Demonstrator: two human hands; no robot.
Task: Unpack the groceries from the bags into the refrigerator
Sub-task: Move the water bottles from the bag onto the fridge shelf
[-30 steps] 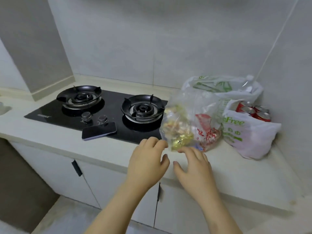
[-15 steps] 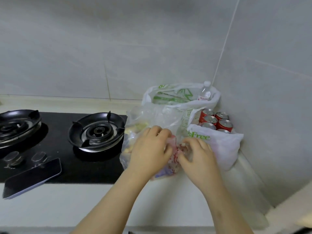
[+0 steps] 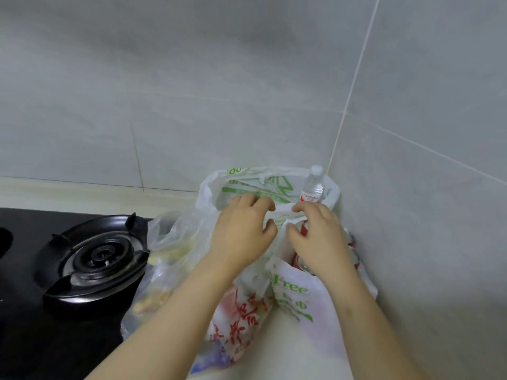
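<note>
Left hand [image 3: 241, 231]: fingers curled at the white bag [image 3: 211, 187] rim; grip unclear.
Right hand [image 3: 321, 238]: curled likewise, hung above the red cans [image 3: 304, 229].

Thin crinkled white plastic bag [image 3: 219, 187] at 12 o'clock; clear glossy plastic bottle [image 3: 312, 187] at 1; glossy black hob [image 3: 22, 338] at 8; matt grey wall tiles [image 3: 192, 91].

This is a home kitchen: to the left of the left hand [image 3: 241, 234], a gas burner [image 3: 96, 259] sits in a black glass hob [image 3: 27, 338] set into a pale bench [image 3: 288, 355]. Grey wall tiles [image 3: 247, 91] meet in a corner just beyond both hands. Under the right hand [image 3: 318, 239], plastic shopping bags [image 3: 301, 305] hold red cans [image 3: 305, 229] and a water bottle [image 3: 312, 187].
</note>
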